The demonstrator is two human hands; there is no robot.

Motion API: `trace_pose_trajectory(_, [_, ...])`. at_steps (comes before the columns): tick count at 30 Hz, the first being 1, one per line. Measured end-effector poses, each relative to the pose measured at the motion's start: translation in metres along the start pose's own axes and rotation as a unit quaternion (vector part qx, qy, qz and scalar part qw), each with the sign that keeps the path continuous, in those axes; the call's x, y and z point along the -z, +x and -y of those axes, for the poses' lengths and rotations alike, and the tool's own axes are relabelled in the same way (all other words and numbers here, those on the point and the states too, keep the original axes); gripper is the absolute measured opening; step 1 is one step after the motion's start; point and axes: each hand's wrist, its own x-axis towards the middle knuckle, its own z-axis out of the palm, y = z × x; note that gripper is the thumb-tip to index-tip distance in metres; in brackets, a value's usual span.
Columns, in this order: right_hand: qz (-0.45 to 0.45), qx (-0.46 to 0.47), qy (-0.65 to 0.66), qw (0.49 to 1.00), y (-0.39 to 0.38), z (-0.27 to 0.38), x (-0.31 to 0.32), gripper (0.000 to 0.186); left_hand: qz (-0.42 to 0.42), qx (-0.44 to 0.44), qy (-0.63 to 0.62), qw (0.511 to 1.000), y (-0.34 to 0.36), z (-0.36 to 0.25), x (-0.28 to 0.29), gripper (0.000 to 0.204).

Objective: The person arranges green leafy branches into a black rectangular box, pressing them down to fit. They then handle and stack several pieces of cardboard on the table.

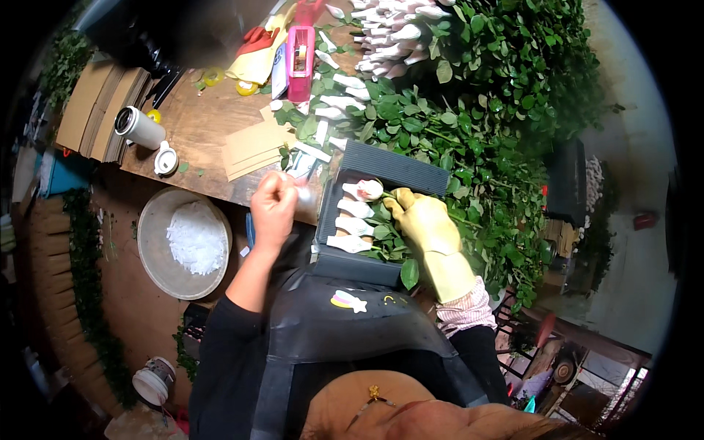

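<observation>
My bare left hand [273,199] is closed in a pinch left of the dark ridged box [396,163], beside a blurred whitish thing; what its fingers hold, if anything, I cannot make out. My right hand [418,224], in a pale yellow rubber glove, grips the stem of a pink-white rose [369,190] lying at the box's upper end. Below that rose, several white-sleeved buds [348,242] lie in a row in the box, their leafy stems trailing right, partly under my glove. Tan cardboard pieces [249,150] lie on the wooden bench [183,125] above my left hand.
A tub of white scraps [194,238] stands at left. Leafy rose stems [499,183] and more sleeved buds [396,33] cover the right and back. A pink tape dispenser [301,66], yellow and red gloves [253,59], a white canister [139,128] and cardboard stacks [92,106] sit on the bench.
</observation>
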Motion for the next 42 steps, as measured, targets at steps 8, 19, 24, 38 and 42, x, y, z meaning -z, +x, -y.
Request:
trace_pose_trajectory(8, [0.049,-0.030,-0.056,0.997,0.008,0.007,-0.009,0.040,0.203,0.207,0.116,0.950,-0.004,0.037,-0.035,0.028])
trace_pose_trajectory(19, [0.032,-0.031,-0.077,0.996,0.014,0.008,-0.022,0.038,0.061,0.338,-0.125,0.931,-0.014,0.007,-0.031,0.014])
trace_pose_trajectory(24, [0.040,-0.005,-0.010,0.999,0.008,-0.002,-0.010,0.041,0.032,0.253,-0.087,0.963,0.019,-0.028,0.042,0.018])
trace_pose_trajectory(38, [0.071,-0.004,-0.030,0.997,0.004,0.009,-0.012,0.046,0.251,0.066,0.229,0.938,-0.017,0.008,-0.013,0.024])
trace_pose_trajectory(42, [0.138,0.002,0.033,0.990,-0.001,0.005,0.022,0.060,0.108,0.127,0.108,0.980,-0.003,-0.015,0.024,0.029])
